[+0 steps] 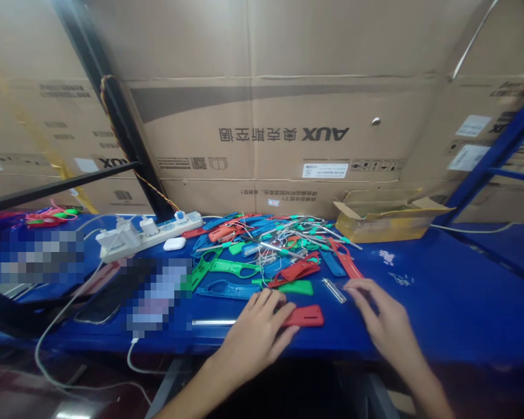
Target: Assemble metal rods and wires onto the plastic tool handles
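Observation:
My left hand (264, 323) is closed over a red lighter handle (308, 316) lying near the table's front edge. A thin metal tube (213, 322) sticks out to the left from under that hand. The fingers hide the middle of the handle. My right hand (382, 314) is at the right, its thumb and forefinger brought together at the tips; whatever is between them is too small to make out. Just left of those fingertips lies a clear, narrow lighter fuel tank (334, 290). Behind both hands spreads a pile of lighter parts, including a blue handle shell (225, 289) and a green handle shell (233, 267).
A yellow-taped open carton (384, 224) stands at the back right. On the left are a power strip (157, 233) with plugs, a white earphone case (174, 244), phones and cables. Large cardboard sheets (279, 46) form the back wall; a blue post (493, 157) rises at the right.

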{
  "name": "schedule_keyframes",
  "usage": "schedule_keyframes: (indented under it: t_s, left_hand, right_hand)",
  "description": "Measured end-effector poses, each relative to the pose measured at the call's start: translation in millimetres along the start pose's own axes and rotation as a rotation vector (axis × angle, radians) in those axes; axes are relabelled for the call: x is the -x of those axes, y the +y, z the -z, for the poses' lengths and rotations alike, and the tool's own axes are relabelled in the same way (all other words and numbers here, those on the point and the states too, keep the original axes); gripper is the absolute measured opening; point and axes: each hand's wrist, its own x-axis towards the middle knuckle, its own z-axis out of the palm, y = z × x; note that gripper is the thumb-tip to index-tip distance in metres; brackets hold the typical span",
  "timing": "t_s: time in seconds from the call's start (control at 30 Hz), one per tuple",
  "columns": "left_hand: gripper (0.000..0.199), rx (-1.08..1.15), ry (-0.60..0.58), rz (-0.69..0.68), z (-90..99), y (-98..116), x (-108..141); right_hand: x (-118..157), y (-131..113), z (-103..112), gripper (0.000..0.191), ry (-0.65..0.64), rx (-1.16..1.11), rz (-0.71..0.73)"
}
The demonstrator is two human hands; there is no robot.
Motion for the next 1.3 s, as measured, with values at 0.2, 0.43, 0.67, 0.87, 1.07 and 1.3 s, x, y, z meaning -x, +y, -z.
schedule_keyframes:
  t_s: [0.2,0.43,0.67,0.87,1.07,1.3]
  left_hand:
    - [0.027,-0.008,-0.004,-0.001,1.0,1,-2]
    - [0.025,-0.019,0.032,-0.019,1.2,1,-2]
    - [0.025,-0.02,0.015,-0.016,1.5,1,-2]
    - [0.024,-0.02,0.042,-0.029,2.7,1,-2]
    - [0.024,-0.018,0.023,-0.019,1.4,0,-2]
    - [0.025,-0.021,0.039,-0.029,2.7,1,-2]
  right_hand:
    - [3,-14,-25,0.013,-0.195,-0.033,0.153]
    - [6,-19,-20,0.011,-0.331,-0.087,0.159]
    - [4,-20,-17,0.014,-0.356,-0.102,0.203]
    - [6,-15,-20,0.016,-0.319,-0.1,0.195]
    - [5,-16,-20,0.019,-0.332,-0.085,0.276]
    - [7,-19,-25,0.022,-0.254,-0.007,0.373]
